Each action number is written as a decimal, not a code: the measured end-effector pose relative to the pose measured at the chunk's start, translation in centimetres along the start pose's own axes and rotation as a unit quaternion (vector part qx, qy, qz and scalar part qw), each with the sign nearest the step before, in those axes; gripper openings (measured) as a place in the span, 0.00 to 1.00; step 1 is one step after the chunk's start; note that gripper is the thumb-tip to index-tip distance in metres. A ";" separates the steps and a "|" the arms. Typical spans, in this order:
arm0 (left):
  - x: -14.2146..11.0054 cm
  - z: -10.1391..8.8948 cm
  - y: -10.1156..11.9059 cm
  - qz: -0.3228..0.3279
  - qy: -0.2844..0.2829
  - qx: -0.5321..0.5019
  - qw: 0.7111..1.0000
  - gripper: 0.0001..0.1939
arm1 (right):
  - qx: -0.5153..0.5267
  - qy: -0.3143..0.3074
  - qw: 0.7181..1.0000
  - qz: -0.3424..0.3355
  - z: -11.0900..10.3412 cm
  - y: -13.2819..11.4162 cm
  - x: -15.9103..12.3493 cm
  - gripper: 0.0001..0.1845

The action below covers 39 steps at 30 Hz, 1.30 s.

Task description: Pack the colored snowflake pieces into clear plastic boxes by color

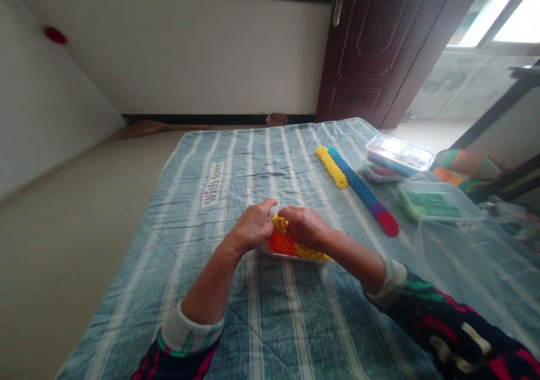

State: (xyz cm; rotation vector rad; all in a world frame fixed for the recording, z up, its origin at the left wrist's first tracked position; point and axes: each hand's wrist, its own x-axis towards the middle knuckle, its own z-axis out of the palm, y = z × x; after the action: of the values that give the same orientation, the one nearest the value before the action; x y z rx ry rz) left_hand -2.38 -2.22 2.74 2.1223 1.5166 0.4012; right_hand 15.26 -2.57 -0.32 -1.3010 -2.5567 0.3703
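My left hand [252,226] and my right hand [304,226] meet over a clear plastic box [295,252] that holds orange and yellow crocheted pieces. Both hands have their fingers curled, and between the fingertips sits a small yellow crocheted piece [279,223]. My right hand covers the box's right part. The box rests on a blue striped cloth [236,177] spread on the floor. A long strip of joined pieces, blue with a purple and red end [363,191], lies farther right, next to a shorter yellow strip [332,167].
Clear lidded boxes stand at the right: one with mixed colours [399,155] and one with green contents [434,201]. A clear plastic sheet [472,267] lies on the cloth's right side. A dark wooden door [375,48] and a white wall stand behind.
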 end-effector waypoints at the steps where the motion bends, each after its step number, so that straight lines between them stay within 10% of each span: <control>1: 0.0 0.1 0.2 0.000 0.002 0.009 1.000 0.28 | 0.001 0.001 1.000 0.000 0.0 0.0 0.0 0.13; 14: 0.1 0.1 -0.7 0.037 0.036 -0.013 0.999 0.25 | 0.013 0.001 1.000 0.009 -0.6 -0.4 0.1 0.10; 21: -1.3 0.3 -1.9 0.265 0.174 0.018 0.948 0.10 | 0.028 0.005 0.999 0.016 -0.6 -0.3 0.0 0.08; 39: -1.6 0.6 -3.0 0.371 0.128 0.115 0.913 0.13 | 0.031 -0.001 0.999 0.012 -0.8 -0.7 0.5 0.11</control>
State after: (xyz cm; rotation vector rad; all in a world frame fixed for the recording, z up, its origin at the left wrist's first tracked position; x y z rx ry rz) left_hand -5.00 -3.11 0.67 2.8920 0.8350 0.8173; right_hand 14.74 -2.41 0.74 -1.3102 -2.5130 0.4529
